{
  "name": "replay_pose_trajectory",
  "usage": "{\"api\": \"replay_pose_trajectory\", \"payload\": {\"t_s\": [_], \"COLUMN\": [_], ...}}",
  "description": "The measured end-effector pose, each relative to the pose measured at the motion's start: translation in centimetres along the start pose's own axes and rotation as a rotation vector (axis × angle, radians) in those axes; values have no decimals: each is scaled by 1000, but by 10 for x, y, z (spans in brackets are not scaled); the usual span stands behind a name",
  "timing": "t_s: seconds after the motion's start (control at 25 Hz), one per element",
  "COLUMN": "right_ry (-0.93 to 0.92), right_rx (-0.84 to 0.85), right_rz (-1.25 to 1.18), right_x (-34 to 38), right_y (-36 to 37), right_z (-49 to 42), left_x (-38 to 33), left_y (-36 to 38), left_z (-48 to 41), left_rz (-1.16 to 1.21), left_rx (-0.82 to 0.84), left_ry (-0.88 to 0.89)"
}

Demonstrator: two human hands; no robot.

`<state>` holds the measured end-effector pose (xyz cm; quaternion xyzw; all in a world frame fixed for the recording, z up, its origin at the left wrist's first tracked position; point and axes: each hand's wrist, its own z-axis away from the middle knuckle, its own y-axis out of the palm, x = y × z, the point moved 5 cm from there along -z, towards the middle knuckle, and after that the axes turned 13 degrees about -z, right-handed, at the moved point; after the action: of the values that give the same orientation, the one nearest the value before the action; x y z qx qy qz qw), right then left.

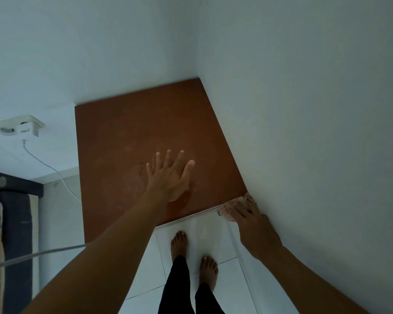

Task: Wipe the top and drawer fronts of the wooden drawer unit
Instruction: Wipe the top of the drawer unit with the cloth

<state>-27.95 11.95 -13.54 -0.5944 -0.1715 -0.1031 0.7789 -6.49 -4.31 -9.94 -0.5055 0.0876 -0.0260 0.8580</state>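
- A charger (pixel 27 130) is sitting in the wall socket (pixel 11 126) at the far left, and its white cable (pixel 52 171) is hanging down beside the unit, well apart from both hands, so it is not disturbing the wiping.
- The wooden drawer unit (pixel 127 137) is standing in the corner, touching both walls; only its brown top is showing, and the drawer fronts are hidden below the front edge.
- The left hand (pixel 170 177) is lying flat on the top near the front edge, its fingers (pixel 168 158) spread apart and holding nothing. I judge it is steadying the body, or feeling the dusty, spotted surface.
- The person's bare feet (pixel 179 243) are standing on the white floor tiles just in front of the unit, close enough to reach the whole top.
- The right hand (pixel 250 220) is pressing a pale cloth (pixel 227 210) at the front right corner, beside the wall. Its fingers are closed over the cloth, probably to work along the edge there.
- The top is looking not yet clean, so I judge the fronts are coming later.
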Motion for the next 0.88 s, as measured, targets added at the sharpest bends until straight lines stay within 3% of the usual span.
{"api": "replay_pose_trajectory", "payload": {"t_s": [0.12, 0.28, 0.6, 0.88], "right_ry": [-25, 45, -35, -34], "right_rx": [-106, -240, -169, -158], "right_rz": [-192, -371, -230, -47], "right_x": [29, 67, 120, 104], "right_y": [-31, -80, -84, -45], "right_z": [-39, -162, -411, -478], "left_x": [10, 37, 120, 146], "left_y": [-17, -52, -92, -73], "left_z": [-11, -49, -178, -230], "left_rz": [3, 14, 18, -40], "left_rx": [4, -18, -53, -67], "left_ry": [-6, -22, -45, 32]}}
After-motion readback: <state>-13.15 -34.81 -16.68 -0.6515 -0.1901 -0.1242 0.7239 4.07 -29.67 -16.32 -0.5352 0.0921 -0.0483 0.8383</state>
